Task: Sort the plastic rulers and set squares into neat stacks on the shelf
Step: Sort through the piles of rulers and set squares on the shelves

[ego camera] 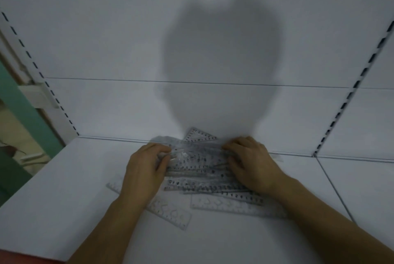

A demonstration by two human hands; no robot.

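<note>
A loose pile of clear plastic rulers point(198, 167) with black numbers lies on the white shelf point(74, 178), near its back wall. A clear set square point(200, 135) sticks out behind the pile. My left hand point(145, 170) grips the pile's left end, fingers curled over the rulers. My right hand point(251, 163) grips the right end the same way. Two clear stencil rulers lie apart in front: one point(172, 213) slants under my left wrist, the other point(223, 204) lies flat below the pile.
The white back panel point(106, 50) rises right behind the pile, with slotted uprights at left point(40, 74) and right point(349, 97). A seam point(332, 182) divides this shelf from the adjoining one on the right. Past the left edge is a green wall point(19, 114).
</note>
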